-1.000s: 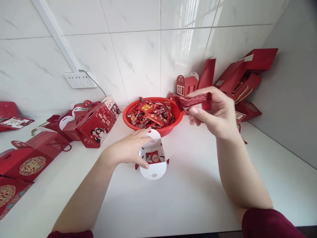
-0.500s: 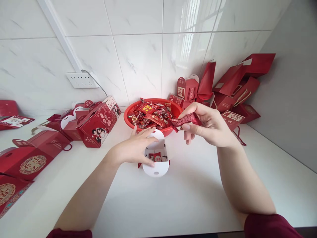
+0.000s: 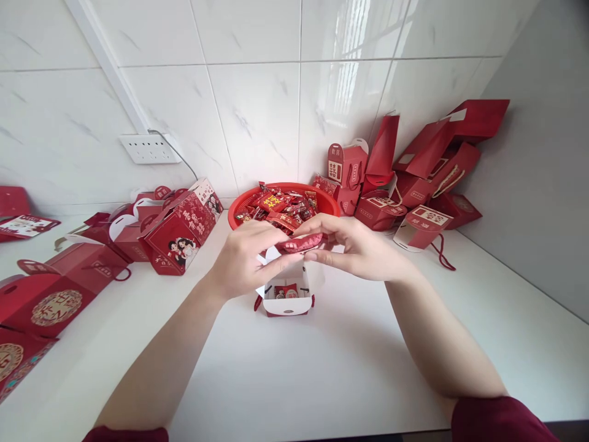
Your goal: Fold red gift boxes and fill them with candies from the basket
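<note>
A small open gift box (image 3: 288, 299), white inside and red outside, stands on the white counter with a red sweet lying in it. Just above the box my two hands meet around a red wrapped candy (image 3: 300, 243). My right hand (image 3: 354, 247) pinches its right end. My left hand (image 3: 243, 258) has its fingers closed on the candy's left end. Behind the hands sits a red round basket (image 3: 327, 201) heaped with red wrapped sweets.
Folded and assembled red gift boxes (image 3: 177, 227) lie along the left of the counter. More red boxes and paper bags (image 3: 427, 159) pile up in the back right corner. A wall socket (image 3: 150, 148) with a cable sits on the tiled wall.
My right hand has carried the candy down and left from beside the basket to above the box. My left hand has lifted off the box rim and taken hold of the candy.
</note>
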`<action>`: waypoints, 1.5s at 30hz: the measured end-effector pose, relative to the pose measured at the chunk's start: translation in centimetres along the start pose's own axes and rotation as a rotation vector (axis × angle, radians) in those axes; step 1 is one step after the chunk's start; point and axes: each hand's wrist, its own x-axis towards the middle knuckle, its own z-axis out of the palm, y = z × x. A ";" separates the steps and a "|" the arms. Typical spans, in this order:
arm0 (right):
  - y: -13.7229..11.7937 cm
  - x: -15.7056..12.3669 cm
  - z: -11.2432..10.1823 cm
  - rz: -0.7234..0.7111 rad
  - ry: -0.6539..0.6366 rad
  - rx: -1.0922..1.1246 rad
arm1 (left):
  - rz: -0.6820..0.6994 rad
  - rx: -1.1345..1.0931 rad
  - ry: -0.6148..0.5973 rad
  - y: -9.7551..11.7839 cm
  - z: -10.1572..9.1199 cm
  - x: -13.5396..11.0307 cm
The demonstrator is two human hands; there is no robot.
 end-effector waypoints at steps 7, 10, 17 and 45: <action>-0.1 0.2 0.1 -0.388 0.185 -0.311 | 0.585 0.627 0.274 -1.2 0.1 -0.4; 0.7 0.3 -0.1 -0.434 0.250 -0.383 | 0.416 0.630 0.256 -1.5 0.1 -0.4; 8.1 1.9 -1.2 0.200 0.552 -0.670 | -0.244 0.539 0.074 -5.6 -0.4 -1.2; 10.2 1.9 -1.8 0.397 -0.109 -0.663 | -0.882 0.112 -0.353 -21.0 8.0 0.3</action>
